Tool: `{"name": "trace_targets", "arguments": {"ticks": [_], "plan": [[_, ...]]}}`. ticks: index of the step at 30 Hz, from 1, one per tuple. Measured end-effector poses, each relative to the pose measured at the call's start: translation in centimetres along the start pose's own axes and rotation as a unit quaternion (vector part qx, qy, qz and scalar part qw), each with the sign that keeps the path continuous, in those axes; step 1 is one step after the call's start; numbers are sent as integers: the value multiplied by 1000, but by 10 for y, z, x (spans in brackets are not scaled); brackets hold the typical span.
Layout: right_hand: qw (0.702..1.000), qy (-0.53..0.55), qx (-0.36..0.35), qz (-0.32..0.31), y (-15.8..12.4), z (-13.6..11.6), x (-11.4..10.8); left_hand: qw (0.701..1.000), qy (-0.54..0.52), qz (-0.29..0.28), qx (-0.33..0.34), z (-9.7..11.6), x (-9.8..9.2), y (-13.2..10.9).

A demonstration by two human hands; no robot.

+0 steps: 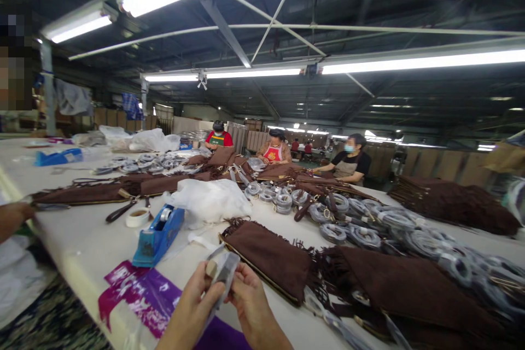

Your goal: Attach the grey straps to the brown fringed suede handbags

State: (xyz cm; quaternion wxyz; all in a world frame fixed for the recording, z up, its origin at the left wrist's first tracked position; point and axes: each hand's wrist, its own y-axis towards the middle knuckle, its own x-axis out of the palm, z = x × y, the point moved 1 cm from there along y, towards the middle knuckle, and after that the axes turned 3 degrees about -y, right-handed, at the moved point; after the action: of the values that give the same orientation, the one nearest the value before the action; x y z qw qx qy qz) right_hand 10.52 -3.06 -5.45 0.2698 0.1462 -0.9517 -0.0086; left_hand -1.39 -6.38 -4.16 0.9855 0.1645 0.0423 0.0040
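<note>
My left hand (pixel 200 295) is closed around a small bundle wrapped in cloudy plastic (pixel 226 273), with a tan piece showing near my thumb. Gripping the same bundle from the other side is my right hand (pixel 250 298), fingers pinched at its edge. What lies inside the wrapping is hard to make out. Just beyond my hands lies a brown fringed pouch (pixel 270 257) with a zipper along its edge. Under my wrists is a purple plastic bag (pixel 150 295), partly covered by my left arm.
A blue tape dispenser (pixel 159 235) and a tape roll (pixel 137 217) stand to the left. White plastic bags (pixel 209 199), plastic-wrapped coiled straps (pixel 334 232) and more brown pouches (pixel 410 284) cover the table (pixel 77 251). Several people work behind it; another person's hand (pixel 16 219) rests at the left edge.
</note>
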Motion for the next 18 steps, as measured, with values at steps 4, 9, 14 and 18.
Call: {"name": "trace_targets", "arguments": {"ticks": [4, 9, 14, 18], "plan": [[996, -13, 23, -81, -12, -21, -11, 1000, -11, 27, -4, 1, -3, 0], [976, -65, 92, -186, -26, -48, -32, 999, -8, 34, -34, 0, -12, 1], [907, -364, -90, -193, -26, -58, -31, 999, 21, -5, -31, 1, -12, 1], [781, -551, -232, -178, -24, -60, -21, 999, 38, -3, -17, 6, -10, 0]]}}
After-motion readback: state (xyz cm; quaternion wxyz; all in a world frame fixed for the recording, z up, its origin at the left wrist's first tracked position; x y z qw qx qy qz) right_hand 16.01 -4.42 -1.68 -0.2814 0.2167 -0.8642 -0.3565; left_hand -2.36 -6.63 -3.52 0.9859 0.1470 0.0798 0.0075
